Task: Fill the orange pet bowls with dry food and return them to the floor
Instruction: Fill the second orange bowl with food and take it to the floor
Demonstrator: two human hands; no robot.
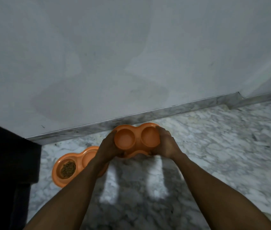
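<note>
Empty double bowl [136, 138] gripped above the marble floor [214, 138], by the wall [131, 63].
The left hand [108, 146] and right hand [166, 143] each clasp 1 end of the smooth orange plastic; both round cups look bare, so filling seems next. A second bowl [83, 156] on the floor holds gritty kibble [68, 167] in 1 cup.

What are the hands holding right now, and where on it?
An empty orange double bowl: the left hand grips its left end, the right hand its right end.
</note>
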